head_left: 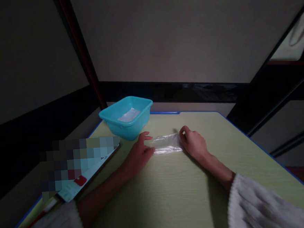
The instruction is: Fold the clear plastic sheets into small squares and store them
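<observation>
A clear plastic bag (166, 144) lies flat on the pale green table (173, 192), stretched between my two hands. My left hand (140, 153) pinches its left end, thumb and fingers closed on the plastic. My right hand (193, 142) grips its right end with curled fingers. Both wrists rest low on the tabletop, white knitted sleeves pushed back.
A turquoise plastic tub (127, 117) with something clear inside stands at the table's far left, just beyond my left hand. A flat printed package (85, 170) lies at the left edge. Dark walls and a pole (86, 63) surround the table.
</observation>
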{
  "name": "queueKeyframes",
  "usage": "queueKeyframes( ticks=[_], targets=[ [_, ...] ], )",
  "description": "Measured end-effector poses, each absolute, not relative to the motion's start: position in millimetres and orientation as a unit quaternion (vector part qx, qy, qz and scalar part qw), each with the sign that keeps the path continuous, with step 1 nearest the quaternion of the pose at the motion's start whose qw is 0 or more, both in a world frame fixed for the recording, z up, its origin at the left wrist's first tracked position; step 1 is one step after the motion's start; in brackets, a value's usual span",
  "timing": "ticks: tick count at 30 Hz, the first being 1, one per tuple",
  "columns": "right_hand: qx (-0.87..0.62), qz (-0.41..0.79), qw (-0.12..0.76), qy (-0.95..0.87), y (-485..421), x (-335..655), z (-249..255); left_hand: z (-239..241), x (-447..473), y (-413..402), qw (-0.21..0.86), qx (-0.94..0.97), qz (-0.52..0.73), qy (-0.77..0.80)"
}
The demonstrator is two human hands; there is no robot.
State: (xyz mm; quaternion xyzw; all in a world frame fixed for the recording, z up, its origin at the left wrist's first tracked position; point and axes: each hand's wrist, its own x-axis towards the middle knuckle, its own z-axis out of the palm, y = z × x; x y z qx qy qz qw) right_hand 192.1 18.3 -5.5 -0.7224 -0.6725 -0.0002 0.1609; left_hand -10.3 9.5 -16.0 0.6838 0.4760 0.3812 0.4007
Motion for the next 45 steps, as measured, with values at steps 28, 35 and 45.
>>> queueKeyframes(
  ticks=[28,35,45],
  targets=[
    [-0.512,0.006,0.114,-0.852,-7.7,211.2,-13.0,-17.9,-18.3,4.7,0.291,0.786,0.356,0.412],
    [-0.532,0.019,0.042,-0.845,-9.0,210.5,-19.4,-16.8,-21.0,6.0,0.291,0.795,0.35,0.402],
    [-0.537,0.031,-0.008,-0.843,-10.9,208.0,-12.3,-10.7,-26.6,2.4,0.329,0.805,0.335,0.364]
  ],
)
